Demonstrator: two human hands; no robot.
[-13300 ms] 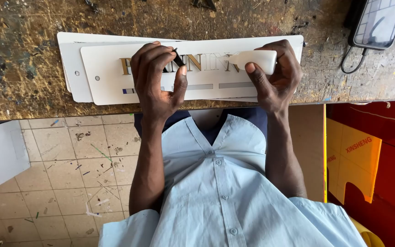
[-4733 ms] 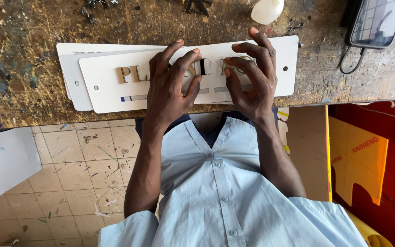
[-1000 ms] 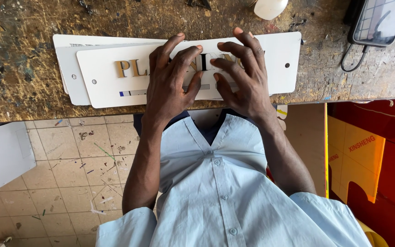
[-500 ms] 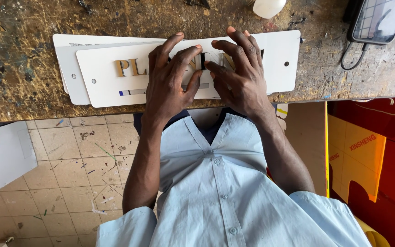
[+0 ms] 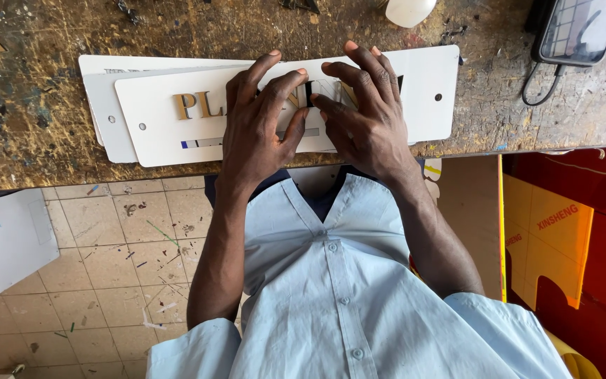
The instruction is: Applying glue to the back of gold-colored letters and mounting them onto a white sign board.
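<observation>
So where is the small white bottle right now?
In the head view, the white bottle sits at the top edge, on the workbench just beyond the white sign plate, above the right hand.

White sign plate (image 5: 170,133) with gold letters lies flat.

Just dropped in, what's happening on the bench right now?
A person in a light blue shirt has both hands pressed flat on a white sign plate lying on a scuffed wooden workbench. The left hand and right hand meet over the middle of a row of gold letters. A second white plate lies underneath. A phone sits at the bench's far right.
</observation>
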